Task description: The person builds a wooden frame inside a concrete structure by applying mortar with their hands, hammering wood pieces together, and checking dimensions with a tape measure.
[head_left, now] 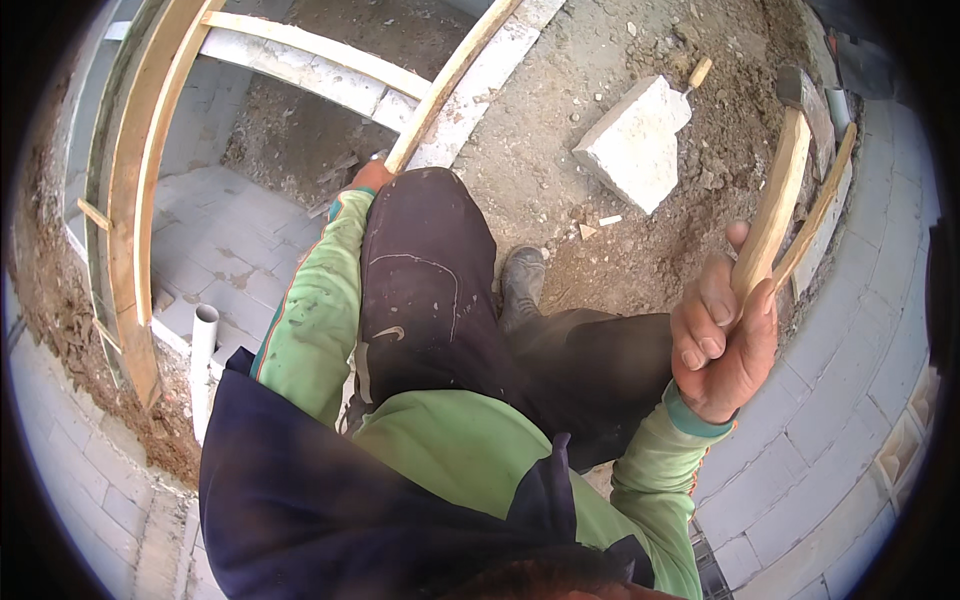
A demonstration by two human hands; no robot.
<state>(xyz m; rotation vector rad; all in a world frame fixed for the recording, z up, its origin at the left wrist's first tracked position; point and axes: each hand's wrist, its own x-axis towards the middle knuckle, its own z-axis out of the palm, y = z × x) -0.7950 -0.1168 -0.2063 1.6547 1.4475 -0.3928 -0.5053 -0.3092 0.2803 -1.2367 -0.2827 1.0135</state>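
Observation:
My right hand (725,335) is wrapped around the pale wooden handle of a hammer (775,205), raised on the right with its dark metal head up. A thin wooden strip (815,210) shows just beyond the handle; whether my hand touches it I cannot tell. My left hand (372,176) is low beside my knee, at the near end of a narrow wooden board (445,88) that lies along a white block edge. The knee and board hide most of its fingers. A small greyish thing shows by that hand, too small to name.
A broken white block (635,145) lies on the dirt, with a wooden-handled trowel (692,85) against it. Timber boards (130,200) stand at the left near a white pipe (203,350). A grey block wall (830,400) curves along the right. Small wood scraps (588,231) lie ahead.

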